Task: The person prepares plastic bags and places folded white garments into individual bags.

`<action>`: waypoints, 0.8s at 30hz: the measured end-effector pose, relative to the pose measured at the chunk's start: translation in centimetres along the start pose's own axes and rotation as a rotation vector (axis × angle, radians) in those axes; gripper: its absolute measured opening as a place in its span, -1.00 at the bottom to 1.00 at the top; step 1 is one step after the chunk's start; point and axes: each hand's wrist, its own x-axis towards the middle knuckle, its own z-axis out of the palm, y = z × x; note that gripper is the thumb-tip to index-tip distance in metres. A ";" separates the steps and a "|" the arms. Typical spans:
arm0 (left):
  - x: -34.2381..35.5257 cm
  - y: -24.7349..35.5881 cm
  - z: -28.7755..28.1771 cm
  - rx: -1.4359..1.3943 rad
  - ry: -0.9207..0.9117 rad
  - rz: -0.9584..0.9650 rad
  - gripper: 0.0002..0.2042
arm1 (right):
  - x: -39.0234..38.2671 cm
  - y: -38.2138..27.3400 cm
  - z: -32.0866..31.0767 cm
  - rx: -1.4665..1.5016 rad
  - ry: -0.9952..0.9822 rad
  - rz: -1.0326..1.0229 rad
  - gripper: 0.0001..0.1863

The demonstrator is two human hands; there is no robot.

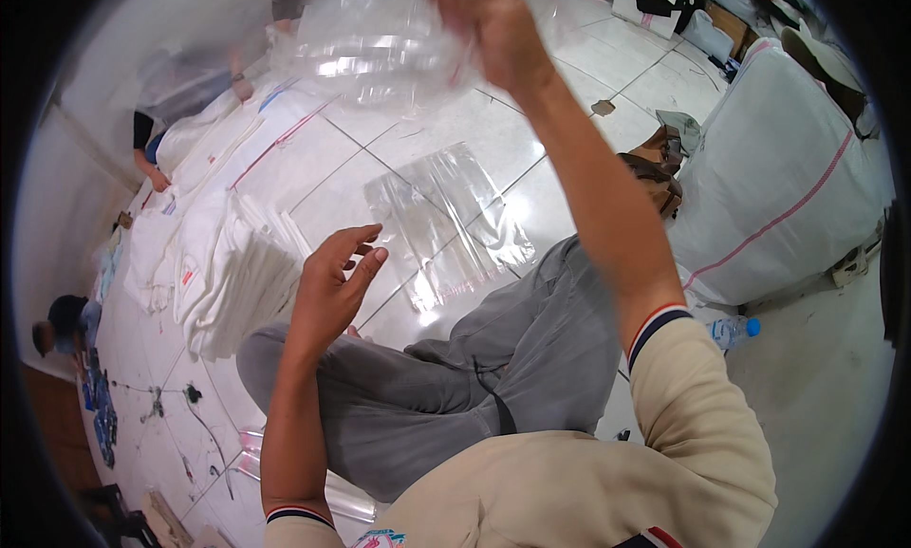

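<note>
While the right hand (501, 43) grips a transparent, billowing plastic bag (370, 69) at twelve o'clock, the left hand (334, 280) hovers half-open at nine.

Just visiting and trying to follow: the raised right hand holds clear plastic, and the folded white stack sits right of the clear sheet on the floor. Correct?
Not quite: in the head view, the folded white stack sits left of the clear sheet on the floor, not right. The raised right hand does hold clear plastic.
</note>
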 end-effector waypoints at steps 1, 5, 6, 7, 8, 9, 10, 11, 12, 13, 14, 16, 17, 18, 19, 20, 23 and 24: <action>0.8 -0.1 0.6 -0.024 -0.018 0.029 -0.64 | -2.8 0.8 -0.2 -0.401 -0.065 -0.162 -0.92; 3.9 -3.6 2.9 0.101 -0.292 -0.089 -0.62 | -16.4 2.5 4.3 0.365 0.387 1.177 -0.84; 4.8 -5.1 3.2 0.137 -0.433 -0.136 -0.48 | -19.6 2.0 5.5 0.362 0.430 1.230 -0.85; 5.8 -6.7 3.6 0.173 -0.466 -0.193 -0.42 | -22.2 1.6 6.7 0.296 0.513 1.389 -0.86; 6.6 -8.4 4.2 0.206 -0.500 -0.253 -0.36 | -23.8 1.8 7.5 0.293 0.500 1.481 -0.86; 7.1 -10.0 5.0 0.233 -0.527 -0.312 -0.29 | -25.2 1.7 8.2 0.262 0.508 1.613 -0.87; 8.0 -11.6 5.5 0.197 -0.536 -0.373 -0.14 | -26.1 1.7 8.8 0.247 0.508 1.643 -0.87; 8.7 -13.1 5.8 0.069 -0.458 -0.462 -0.13 | -26.7 1.9 9.4 0.225 0.522 1.670 -0.86; 9.0 -14.4 6.2 -0.045 -0.392 -0.589 -0.12 | -27.2 2.0 9.7 0.212 0.534 1.682 -0.85; 9.2 -15.5 6.7 -0.165 -0.326 -0.697 -0.11 | -27.6 2.3 9.9 0.236 0.554 1.742 -0.83; 9.1 -16.6 6.7 -0.197 -0.269 -0.706 -0.10 | -28.0 2.6 10.1 0.269 0.574 1.779 -0.81; 8.8 -18.0 6.9 -0.137 -0.174 -0.702 -0.10 | -29.1 3.0 10.4 0.368 0.564 1.846 -0.74; 8.5 -18.6 6.9 -0.102 -0.137 -0.754 -0.11 | -29.8 2.8 10.8 0.370 0.479 1.920 -0.72; 8.3 -19.1 6.9 -0.160 -0.110 -0.750 -0.11 | -30.6 2.2 11.3 0.383 0.421 1.984 -0.70; 8.3 -19.6 6.9 -0.217 -0.096 -0.794 -0.11 | -31.4 1.4 12.0 0.377 0.398 2.065 -0.69; 8.4 -20.1 7.0 -0.282 -0.071 -0.810 -0.11 | -32.2 0.2 13.0 0.518 0.379 2.038 -0.66; 9.0 -21.8 7.8 -0.222 -0.076 -0.702 -0.18 | -33.2 -4.0 15.3 0.597 0.177 2.161 -0.46; 9.1 -22.4 8.1 -0.102 -0.140 -0.653 -0.18 | -33.0 -5.1 15.6 0.585 0.068 2.201 -0.38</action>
